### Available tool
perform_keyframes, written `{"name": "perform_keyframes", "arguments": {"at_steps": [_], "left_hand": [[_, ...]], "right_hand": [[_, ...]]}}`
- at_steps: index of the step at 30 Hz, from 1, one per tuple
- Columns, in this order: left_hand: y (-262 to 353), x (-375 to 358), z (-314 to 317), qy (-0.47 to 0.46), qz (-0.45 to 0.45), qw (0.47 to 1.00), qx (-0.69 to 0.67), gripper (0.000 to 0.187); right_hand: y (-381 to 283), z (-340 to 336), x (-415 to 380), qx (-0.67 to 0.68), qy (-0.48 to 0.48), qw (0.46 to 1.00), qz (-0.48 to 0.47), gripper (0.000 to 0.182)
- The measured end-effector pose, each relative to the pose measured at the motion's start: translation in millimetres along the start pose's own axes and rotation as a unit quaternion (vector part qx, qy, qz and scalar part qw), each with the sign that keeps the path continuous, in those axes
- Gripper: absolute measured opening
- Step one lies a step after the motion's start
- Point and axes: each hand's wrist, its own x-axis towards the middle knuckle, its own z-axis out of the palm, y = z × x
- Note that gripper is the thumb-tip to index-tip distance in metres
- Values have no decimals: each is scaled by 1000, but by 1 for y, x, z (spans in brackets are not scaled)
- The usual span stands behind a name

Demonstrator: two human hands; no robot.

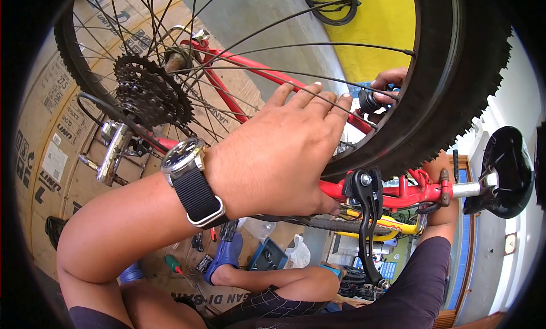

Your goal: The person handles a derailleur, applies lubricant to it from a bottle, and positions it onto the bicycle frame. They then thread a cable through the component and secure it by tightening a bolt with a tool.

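Wheel (pixel 438 73): knobbly tyre (pixel 480 73), thin spokes (pixel 341 44).
Left hand (pixel 273 152): fingers open, by spokes.
Right hand (pixel 391 81): fingers gripping black part (pixel 371 102).
Tray (pixel 277 253): dark items (pixel 269 260), below left fingers.

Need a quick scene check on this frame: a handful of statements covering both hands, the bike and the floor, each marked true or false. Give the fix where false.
1. The watch is on the left wrist. True.
2. The bike frame nearest the left hand is blue. False: it is red.
3. The right hand has its fingers on a black part. True.
4. The screwdriver is in the right hand. False: it lies on the cardboard-covered floor.
5. The tire has a smooth tread. False: its tread is knobbly.
6. The saddle is black. True.
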Motion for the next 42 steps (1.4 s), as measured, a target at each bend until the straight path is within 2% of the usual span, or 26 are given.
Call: {"name": "perform_keyframes", "arguments": {"at_steps": [3,5,6,8,10,12,14,17,18,29,35,42], "left_hand": [[0,0,-1,-4,1,1000,0,107],[0,0,0,-4,0,1000,-1,107],[0,0,0,-4,-1,1000,-2,107],[0,0,-1,-5,-4,1000,-8,106],[1,1,-1,-6,-3,1000,-12,106],[0,1,-1,-6,0,1000,-14,107],[-1,0,0,-3,3,1000,-13,105],[0,1,-2,-6,2,1000,-15,102],[0,1,-2,-9,2,1000,-16,101],[0,1,-1,11,10,1000,-8,105],[3,10,-10,-24,20,999,27,106],[-1,9,-5,12,36,999,39,105]], "right_hand": [[1,-1,1,17,0,1000,-8,39],[3,0,1,22,-16,998,-60,41],[3,7,3,89,-8,990,-111,33],[-3,17,4,74,-10,986,-146,29],[-36,21,-4,-93,-30,989,-113,30],[-70,23,-11,-258,-50,962,-77,32],[-70,22,-11,-274,-54,960,-32,34],[-16,7,-3,-78,-34,995,46,41],[-9,6,-2,-51,-30,997,46,41],[-3,-6,2,-60,-25,998,-7,39],[3,-13,0,-88,-19,996,-26,38],[6,-19,-2,-155,-18,986,-61,37]]}}
